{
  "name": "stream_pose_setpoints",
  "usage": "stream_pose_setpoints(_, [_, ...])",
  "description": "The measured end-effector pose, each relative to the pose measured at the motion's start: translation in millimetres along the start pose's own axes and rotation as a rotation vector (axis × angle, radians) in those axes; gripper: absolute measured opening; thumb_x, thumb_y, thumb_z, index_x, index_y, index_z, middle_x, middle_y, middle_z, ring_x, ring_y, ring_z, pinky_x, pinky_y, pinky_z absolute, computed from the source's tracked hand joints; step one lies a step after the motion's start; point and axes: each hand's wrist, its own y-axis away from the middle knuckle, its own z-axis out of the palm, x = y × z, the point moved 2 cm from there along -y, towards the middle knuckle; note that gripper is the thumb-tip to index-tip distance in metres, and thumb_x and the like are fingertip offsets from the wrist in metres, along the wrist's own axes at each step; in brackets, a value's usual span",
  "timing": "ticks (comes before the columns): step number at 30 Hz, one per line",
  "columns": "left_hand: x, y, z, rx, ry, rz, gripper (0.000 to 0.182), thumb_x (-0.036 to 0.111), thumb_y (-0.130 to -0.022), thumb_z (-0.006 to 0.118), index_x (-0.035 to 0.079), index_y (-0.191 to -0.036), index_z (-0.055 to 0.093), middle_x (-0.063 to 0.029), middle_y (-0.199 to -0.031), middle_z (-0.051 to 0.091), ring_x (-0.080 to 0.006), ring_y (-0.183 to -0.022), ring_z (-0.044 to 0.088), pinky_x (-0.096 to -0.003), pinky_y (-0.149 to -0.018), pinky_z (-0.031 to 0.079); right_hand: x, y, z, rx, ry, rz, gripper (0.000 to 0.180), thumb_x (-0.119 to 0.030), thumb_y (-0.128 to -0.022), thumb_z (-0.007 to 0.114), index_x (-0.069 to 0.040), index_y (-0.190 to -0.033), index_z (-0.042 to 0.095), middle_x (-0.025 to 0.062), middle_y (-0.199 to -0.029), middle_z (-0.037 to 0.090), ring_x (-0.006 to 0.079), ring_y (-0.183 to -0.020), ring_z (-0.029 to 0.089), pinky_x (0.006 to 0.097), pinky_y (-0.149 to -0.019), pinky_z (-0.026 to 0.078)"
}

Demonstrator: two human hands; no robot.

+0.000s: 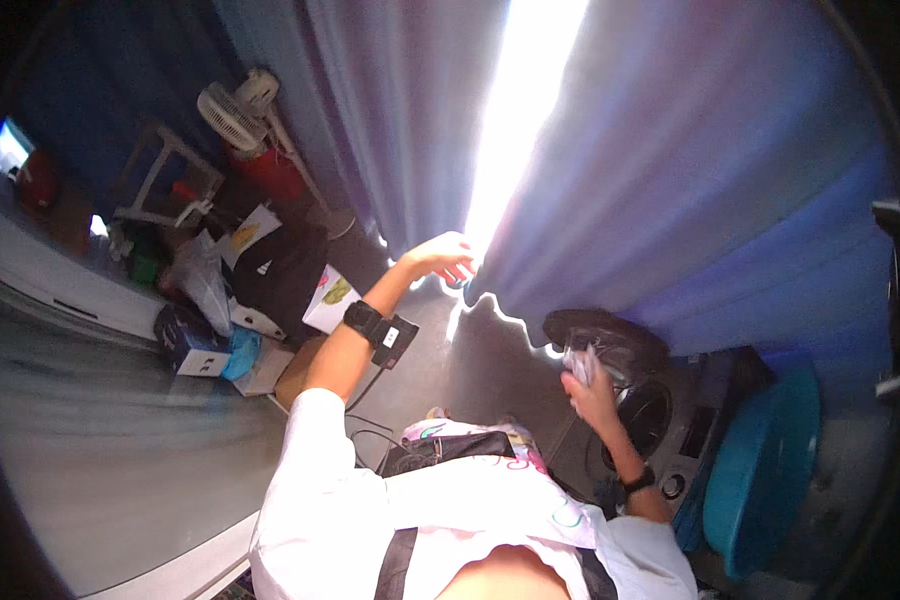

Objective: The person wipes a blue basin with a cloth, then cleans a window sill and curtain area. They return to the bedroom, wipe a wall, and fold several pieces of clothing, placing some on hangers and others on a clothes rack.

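Observation:
My left hand [446, 257] reaches forward to the lower part of a blue-purple curtain [615, 165], beside the bright gap where light comes through. Its fingers are bent near the curtain's edge; glare hides whether they grip the cloth. In my right hand [594, 397] is a small crumpled, whitish item [582, 366], perhaps plastic or cloth. Just beyond that hand is a dark round object [607, 334] in front of the curtain. A washing machine [645, 420] with a round door stands to the right.
A large teal basin [765, 472] leans upright at the right. A white pedestal fan [232, 116] stands at the upper left. Boxes, bags and a small frame [169, 169] crowd the left side. A cable [371, 390] hangs from the device on my left forearm.

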Motion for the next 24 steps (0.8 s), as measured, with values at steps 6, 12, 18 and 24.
stream_pose_setpoints(6, [-5.7, 9.4, -44.0, 0.175, 0.092, -0.006, 0.029, 0.021, -0.086, 0.047, 0.002, -0.106, 0.052, -0.0129, -0.094, 0.061, -0.0189, -0.079, 0.062, -0.0293, -0.065, 0.051, -82.0, -140.3, 70.1, -0.095, 0.028, -0.414, 0.034, -0.016, -0.075, 0.06, -0.003, -0.105, 0.051, 0.0147, -0.075, 0.06, 0.024, -0.058, 0.059, 0.035, -0.055, 0.047])
stream_pose_setpoints(12, [3.2, -11.5, -65.9, 0.235, 0.106, -0.072, 0.028, 0.016, -0.086, 0.044, 0.002, -0.109, 0.051, -0.0127, -0.096, 0.06, -0.0182, -0.078, 0.061, -0.0294, -0.068, 0.051, -84.3, -289.2, 134.5, -0.21, -0.121, -0.178, 0.019, -0.017, -0.078, 0.059, -0.001, -0.071, 0.05, 0.002, -0.051, 0.046, 0.0107, -0.04, 0.044, 0.0261, -0.034, 0.034])
stream_pose_setpoints(18, [23.1, -60.4, -85.0, 0.213, 0.069, -0.089, 0.029, 0.017, -0.086, 0.044, 0.002, -0.109, 0.051, -0.0112, -0.095, 0.06, -0.0166, -0.082, 0.06, -0.0272, -0.069, 0.049, -4.9, -335.7, 51.9, 0.153, -0.113, -0.44, 0.026, -0.01, -0.075, 0.049, -0.006, -0.05, 0.042, 0.0019, -0.04, 0.039, 0.0127, -0.033, 0.038, 0.0301, -0.033, 0.029])
stream_pose_setpoints(24, [21.0, -161.0, -53.4, -0.136, 0.355, 0.203, 0.044, 0.006, -0.076, 0.058, 0.001, -0.117, 0.042, -0.0139, -0.099, 0.058, -0.017, -0.075, 0.061, -0.0256, -0.06, 0.05, 44.2, -312.0, -26.1, 0.29, 0.225, -0.443, 0.028, -0.005, -0.073, 0.05, -0.006, -0.048, 0.037, 0.0015, -0.041, 0.038, 0.0144, -0.036, 0.037, 0.0298, -0.033, 0.029])
